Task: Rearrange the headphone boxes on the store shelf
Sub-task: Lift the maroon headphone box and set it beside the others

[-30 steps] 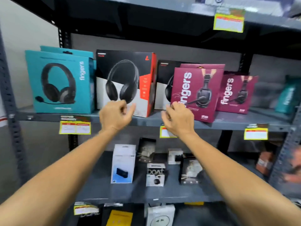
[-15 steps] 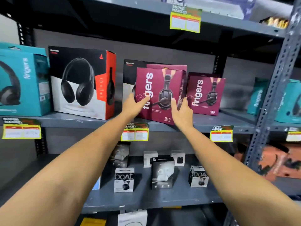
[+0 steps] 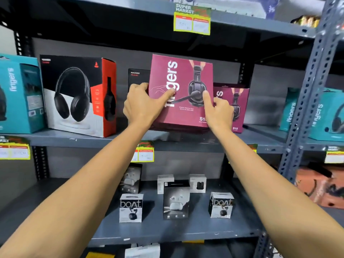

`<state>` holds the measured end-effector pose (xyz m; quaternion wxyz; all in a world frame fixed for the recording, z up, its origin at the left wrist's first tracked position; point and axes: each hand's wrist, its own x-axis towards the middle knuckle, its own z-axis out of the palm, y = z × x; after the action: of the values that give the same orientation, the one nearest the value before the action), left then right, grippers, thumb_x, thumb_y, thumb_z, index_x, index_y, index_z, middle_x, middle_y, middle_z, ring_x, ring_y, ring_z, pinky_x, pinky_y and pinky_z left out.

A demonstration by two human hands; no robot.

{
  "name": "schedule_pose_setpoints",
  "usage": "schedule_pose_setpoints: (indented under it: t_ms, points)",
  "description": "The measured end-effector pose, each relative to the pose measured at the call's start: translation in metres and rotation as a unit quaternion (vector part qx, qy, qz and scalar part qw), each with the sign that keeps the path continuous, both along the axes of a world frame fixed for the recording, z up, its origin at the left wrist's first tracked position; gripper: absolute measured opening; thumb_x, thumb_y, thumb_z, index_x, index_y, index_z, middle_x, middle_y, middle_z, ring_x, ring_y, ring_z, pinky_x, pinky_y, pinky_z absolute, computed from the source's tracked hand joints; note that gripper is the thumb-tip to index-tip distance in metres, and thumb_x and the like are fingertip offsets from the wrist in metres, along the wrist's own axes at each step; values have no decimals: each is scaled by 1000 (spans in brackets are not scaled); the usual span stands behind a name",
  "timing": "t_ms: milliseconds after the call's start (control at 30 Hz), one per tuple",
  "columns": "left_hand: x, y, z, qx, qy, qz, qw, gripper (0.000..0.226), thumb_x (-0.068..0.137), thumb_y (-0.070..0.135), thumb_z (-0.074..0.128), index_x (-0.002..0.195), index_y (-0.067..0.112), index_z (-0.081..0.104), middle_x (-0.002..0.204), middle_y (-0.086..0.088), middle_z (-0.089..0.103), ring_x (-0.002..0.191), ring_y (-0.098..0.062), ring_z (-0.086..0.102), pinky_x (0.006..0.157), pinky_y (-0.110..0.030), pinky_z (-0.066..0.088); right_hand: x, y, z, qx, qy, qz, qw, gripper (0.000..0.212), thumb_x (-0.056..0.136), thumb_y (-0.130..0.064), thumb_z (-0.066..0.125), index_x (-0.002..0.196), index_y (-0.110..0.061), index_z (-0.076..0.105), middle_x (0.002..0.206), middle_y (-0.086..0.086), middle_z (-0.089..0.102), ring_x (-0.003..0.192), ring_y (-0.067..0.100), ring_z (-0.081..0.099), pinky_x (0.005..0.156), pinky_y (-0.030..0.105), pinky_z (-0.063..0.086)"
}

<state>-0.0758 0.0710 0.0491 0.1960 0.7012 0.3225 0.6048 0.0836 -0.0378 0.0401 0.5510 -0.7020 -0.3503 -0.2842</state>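
Observation:
A maroon headphone box [image 3: 183,84] is lifted just above the grey middle shelf [image 3: 186,141], tilted a little. My left hand [image 3: 143,104] grips its left edge and my right hand [image 3: 218,108] grips its right edge. Behind it on the right stands a second maroon box [image 3: 239,107], partly hidden. A black box [image 3: 138,76] peeks out behind the held one. Left of it stands a black, white and red headphone box [image 3: 78,95], and a teal box [image 3: 18,94] is at the far left.
Teal boxes [image 3: 320,112] stand on the neighbouring shelf beyond a perforated grey upright [image 3: 307,101]. Several small earbud boxes [image 3: 131,207] sit on the lower shelf. Yellow price tags [image 3: 192,20] hang on the shelf edges.
Both hands closed on the front maroon box and raised it off the shelf. The view shifted right and closer to the shelf.

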Motion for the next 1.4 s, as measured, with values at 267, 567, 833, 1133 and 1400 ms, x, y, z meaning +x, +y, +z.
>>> schedule_pose_setpoints:
  t_ms: [267, 567, 833, 1133, 1400]
  points:
    - [72, -24, -39, 49, 0, -46, 998, 81, 71, 73, 65, 136, 28, 52, 121, 6, 52, 103, -15, 59, 73, -32, 47, 61, -38, -24, 13, 19, 41, 999, 46, 99, -47, 43, 69, -13, 50, 60, -8, 41, 56, 8, 39, 57, 23, 32]
    - [171, -47, -64, 22, 89, -131, 987, 98, 75, 56, 76, 153, 20, 29, 140, -2, 45, 123, -21, 53, 92, -42, 52, 156, -69, -38, 38, 114, 85, 989, 40, 101, -41, 41, 118, -12, 63, 112, 3, 67, 100, 16, 56, 86, 32, 43]
    - [208, -49, -61, 49, 119, -154, 980, 95, 75, 50, 80, 151, 18, 32, 137, -4, 46, 119, -23, 56, 92, -45, 54, 206, -69, -50, 59, 178, 102, 977, 55, 90, -59, 40, 99, -7, 56, 103, 23, 65, 85, 20, 54, 86, 49, 52]
    - [209, -45, -61, 92, 137, -142, 976, 94, 73, 54, 79, 149, 18, 36, 134, -2, 49, 115, -20, 58, 88, -44, 55, 208, -72, -53, 98, 154, 46, 982, 32, 95, -44, 51, 110, -17, 58, 112, 9, 64, 95, 18, 60, 86, 39, 51]
    - [135, -21, -60, 142, 20, -53, 988, 32, 84, 44, 69, 66, 22, 55, 63, 10, 54, 61, -13, 53, 54, -28, 39, 140, -40, -33, 41, -116, -83, 989, 41, 98, -38, 42, 66, -12, 43, 71, 5, 47, 71, 24, 45, 68, 35, 35]
